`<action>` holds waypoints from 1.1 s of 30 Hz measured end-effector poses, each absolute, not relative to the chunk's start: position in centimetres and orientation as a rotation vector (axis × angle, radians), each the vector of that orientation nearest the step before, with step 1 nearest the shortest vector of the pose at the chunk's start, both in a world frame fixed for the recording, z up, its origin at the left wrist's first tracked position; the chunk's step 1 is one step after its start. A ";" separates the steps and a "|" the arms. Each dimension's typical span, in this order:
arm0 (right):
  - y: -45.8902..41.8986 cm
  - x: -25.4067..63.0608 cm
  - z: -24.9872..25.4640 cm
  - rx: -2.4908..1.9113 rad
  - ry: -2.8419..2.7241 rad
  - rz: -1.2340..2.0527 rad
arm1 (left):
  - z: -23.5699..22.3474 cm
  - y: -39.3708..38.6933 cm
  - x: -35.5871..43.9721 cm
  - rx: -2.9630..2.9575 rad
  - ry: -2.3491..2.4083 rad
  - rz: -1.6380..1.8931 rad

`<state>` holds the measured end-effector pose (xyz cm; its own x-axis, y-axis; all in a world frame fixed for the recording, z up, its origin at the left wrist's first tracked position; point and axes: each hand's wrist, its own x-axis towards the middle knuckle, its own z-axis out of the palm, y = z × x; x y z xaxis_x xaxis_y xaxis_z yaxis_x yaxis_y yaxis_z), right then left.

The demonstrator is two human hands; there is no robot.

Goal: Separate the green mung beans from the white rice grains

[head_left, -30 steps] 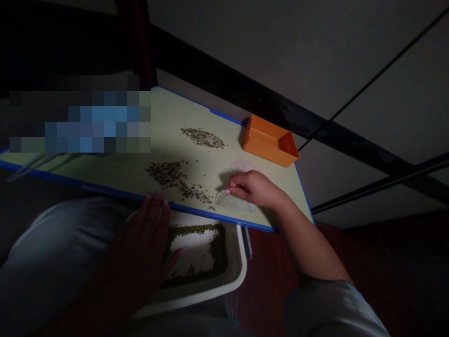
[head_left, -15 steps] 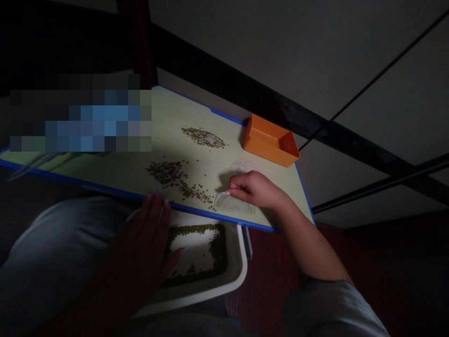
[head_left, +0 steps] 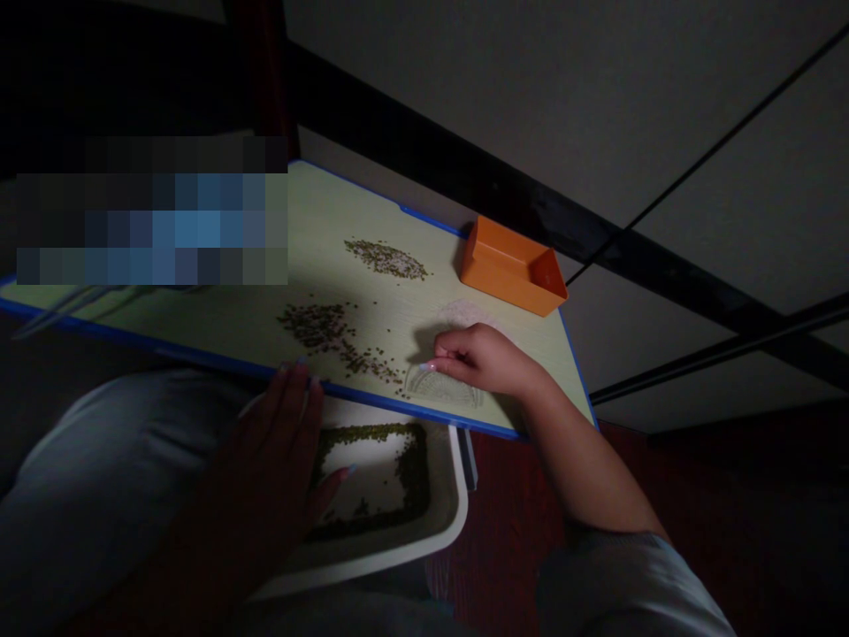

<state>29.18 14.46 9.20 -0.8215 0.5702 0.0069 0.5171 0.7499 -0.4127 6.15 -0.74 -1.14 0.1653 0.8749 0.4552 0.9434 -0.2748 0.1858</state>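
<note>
My right hand (head_left: 487, 361) rests on the pale tabletop (head_left: 438, 257) with its fingers curled in and the thumb pressed along them; whatever they may hold is hidden. A clear protractor shape (head_left: 444, 387) lies under and in front of that hand. My left hand (head_left: 282, 433) has its fingers stretched out at the blue table edge, in deep shade, with the thumb apart. Left of my right hand is a scattered pile of dark beans (head_left: 322, 327). Farther back lies a second, greener pile (head_left: 388, 259).
An orange open box (head_left: 514, 279) stands at the back right of the tabletop. Below the near edge, a white tub (head_left: 461, 495) holds green beans (head_left: 415, 487) along its inner sides. A pixelated patch covers the table's left part. Cabinet panels (head_left: 563, 97) rise behind.
</note>
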 end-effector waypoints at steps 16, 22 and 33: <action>14.3 28.8 8.9 -0.889 -2.825 0.539 | -1.5 -0.8 6.1 -2.285 -1.812 -0.734; 14.5 28.9 8.8 -1.041 -2.829 0.367 | -1.5 -0.8 6.0 -2.292 -1.821 -0.723; 14.6 29.4 9.3 -0.983 -2.762 0.539 | -1.4 -0.7 6.1 -2.290 -1.800 -0.738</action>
